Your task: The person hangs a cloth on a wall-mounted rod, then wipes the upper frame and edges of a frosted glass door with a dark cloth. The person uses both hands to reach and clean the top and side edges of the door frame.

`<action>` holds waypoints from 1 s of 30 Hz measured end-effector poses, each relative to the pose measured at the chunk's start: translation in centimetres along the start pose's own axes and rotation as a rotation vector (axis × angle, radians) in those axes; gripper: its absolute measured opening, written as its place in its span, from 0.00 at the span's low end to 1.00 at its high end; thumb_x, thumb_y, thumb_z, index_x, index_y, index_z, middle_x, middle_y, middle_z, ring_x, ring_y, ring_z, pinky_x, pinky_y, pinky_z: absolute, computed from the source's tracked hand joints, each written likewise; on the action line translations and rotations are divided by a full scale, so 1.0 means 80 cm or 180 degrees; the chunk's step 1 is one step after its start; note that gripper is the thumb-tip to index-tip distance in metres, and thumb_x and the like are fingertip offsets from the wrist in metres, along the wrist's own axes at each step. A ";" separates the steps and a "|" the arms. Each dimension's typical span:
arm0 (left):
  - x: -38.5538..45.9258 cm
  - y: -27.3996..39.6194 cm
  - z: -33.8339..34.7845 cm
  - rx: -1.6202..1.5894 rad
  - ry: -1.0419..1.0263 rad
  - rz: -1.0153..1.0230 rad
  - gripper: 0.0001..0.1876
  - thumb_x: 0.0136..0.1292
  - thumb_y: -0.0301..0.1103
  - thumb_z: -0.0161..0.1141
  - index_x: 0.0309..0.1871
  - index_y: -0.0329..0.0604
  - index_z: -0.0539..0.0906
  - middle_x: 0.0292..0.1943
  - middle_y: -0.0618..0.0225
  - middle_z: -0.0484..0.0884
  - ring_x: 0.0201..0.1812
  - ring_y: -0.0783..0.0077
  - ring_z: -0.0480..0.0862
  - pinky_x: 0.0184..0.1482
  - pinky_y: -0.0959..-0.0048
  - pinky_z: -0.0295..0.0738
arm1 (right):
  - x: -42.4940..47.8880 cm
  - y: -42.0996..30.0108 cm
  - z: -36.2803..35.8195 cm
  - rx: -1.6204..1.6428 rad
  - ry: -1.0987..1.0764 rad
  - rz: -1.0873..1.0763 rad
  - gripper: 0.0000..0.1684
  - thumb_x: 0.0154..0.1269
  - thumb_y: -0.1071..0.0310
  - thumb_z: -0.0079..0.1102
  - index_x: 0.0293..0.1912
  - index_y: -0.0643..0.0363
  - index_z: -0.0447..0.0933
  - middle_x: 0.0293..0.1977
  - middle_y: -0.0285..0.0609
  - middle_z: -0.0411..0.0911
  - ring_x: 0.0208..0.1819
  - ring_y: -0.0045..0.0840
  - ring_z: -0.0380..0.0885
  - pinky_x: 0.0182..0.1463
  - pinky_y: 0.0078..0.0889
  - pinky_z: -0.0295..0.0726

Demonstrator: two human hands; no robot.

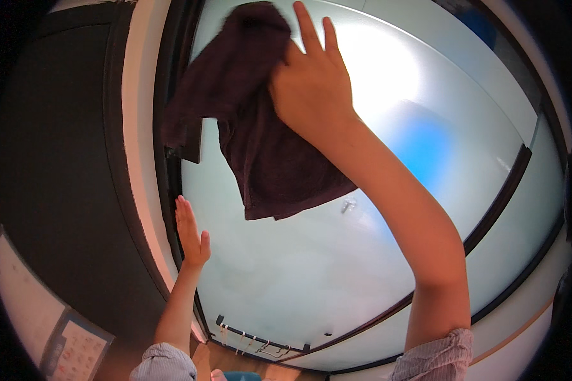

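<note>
My right hand (317, 88) is raised at the top middle, with two fingers spread upward. A dark maroon cloth (286, 166) hangs from its thumb side, partly behind my hand and forearm. The cloth's upper part is folded over and slightly blurred. Behind it stands a large frosted glass panel (276, 266); whether the cloth touches the glass I cannot tell. Lower left, my left hand (190, 238) holds nothing. Its fingers point up and lie flat along the dark frame (174, 224) at the panel's left edge.
A dark door (71, 157) fills the left side, with a printed sheet (76, 352) low on it. A dark bracket (190, 143) juts from the frame. Below, a black rail (262, 335) carries several hangers. A clear hook (349, 205) sits on the glass. Wooden floor (209, 359) shows at the bottom.
</note>
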State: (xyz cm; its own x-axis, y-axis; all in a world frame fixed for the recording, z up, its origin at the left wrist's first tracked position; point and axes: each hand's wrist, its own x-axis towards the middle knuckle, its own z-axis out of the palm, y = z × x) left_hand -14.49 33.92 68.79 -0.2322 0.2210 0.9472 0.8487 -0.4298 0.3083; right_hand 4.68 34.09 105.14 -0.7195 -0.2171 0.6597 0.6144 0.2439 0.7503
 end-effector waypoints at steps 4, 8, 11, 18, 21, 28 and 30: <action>0.043 0.068 0.019 -0.0704 0.0686 -0.0104 0.43 0.75 0.55 0.42 0.79 0.28 0.45 0.81 0.43 0.42 0.81 0.45 0.42 0.78 0.48 0.36 | -0.014 0.008 0.015 0.0431 0.0635 0.0017 0.10 0.48 0.66 0.62 0.29 0.61 0.85 0.39 0.54 0.82 0.71 0.51 0.64 0.74 0.67 0.54; 0.136 0.161 -0.004 -0.0968 0.0725 0.0718 0.48 0.62 0.33 0.61 0.78 0.26 0.45 0.79 0.34 0.39 0.80 0.37 0.40 0.77 0.47 0.37 | -0.005 -0.007 0.012 0.0239 0.0631 0.0192 0.15 0.49 0.63 0.63 0.35 0.62 0.86 0.45 0.56 0.81 0.73 0.51 0.61 0.76 0.64 0.52; 0.185 0.183 -0.036 -0.0927 0.0632 0.0821 0.54 0.56 0.33 0.68 0.79 0.29 0.44 0.79 0.34 0.36 0.80 0.35 0.38 0.77 0.46 0.41 | -0.007 -0.011 0.009 0.0634 0.0682 0.0232 0.14 0.50 0.64 0.62 0.21 0.66 0.82 0.34 0.59 0.80 0.74 0.55 0.57 0.75 0.68 0.52; 0.243 0.158 -0.064 0.0147 0.0769 0.0406 0.53 0.49 0.47 0.79 0.75 0.39 0.61 0.77 0.37 0.48 0.78 0.34 0.46 0.75 0.44 0.48 | -0.018 -0.016 0.005 0.0765 0.0752 0.0168 0.19 0.53 0.57 0.61 0.37 0.61 0.87 0.67 0.45 0.69 0.78 0.52 0.48 0.72 0.75 0.48; 0.261 0.156 -0.082 -0.0629 0.0718 0.0373 0.30 0.59 0.33 0.71 0.65 0.36 0.76 0.63 0.50 0.77 0.66 0.57 0.75 0.68 0.60 0.67 | -0.018 -0.023 -0.019 0.0471 0.0556 0.0118 0.15 0.57 0.67 0.64 0.43 0.63 0.85 0.68 0.52 0.67 0.72 0.53 0.60 0.68 0.65 0.65; 0.273 0.203 -0.117 -0.3085 0.1022 -0.0383 0.09 0.66 0.22 0.59 0.47 0.33 0.84 0.39 0.72 0.87 0.41 0.82 0.82 0.44 0.79 0.77 | -0.059 -0.012 -0.058 0.3948 0.0806 0.0973 0.41 0.51 0.70 0.80 0.64 0.56 0.71 0.68 0.49 0.63 0.57 0.40 0.78 0.55 0.40 0.83; 0.275 0.207 -0.127 -0.3004 0.0699 -0.0562 0.08 0.66 0.23 0.58 0.46 0.34 0.84 0.39 0.71 0.87 0.41 0.82 0.82 0.45 0.78 0.77 | -0.083 -0.017 -0.084 0.4958 0.0281 0.1543 0.41 0.52 0.70 0.80 0.64 0.56 0.70 0.68 0.47 0.65 0.55 0.37 0.79 0.55 0.39 0.83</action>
State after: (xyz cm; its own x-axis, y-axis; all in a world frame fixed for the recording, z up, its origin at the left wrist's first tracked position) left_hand -10.34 22.78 95.65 -0.4833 0.2228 0.8466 0.0876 -0.9499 0.3000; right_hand 10.78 28.85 100.05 -0.5143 0.1228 0.8488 -0.1767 0.9533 -0.2450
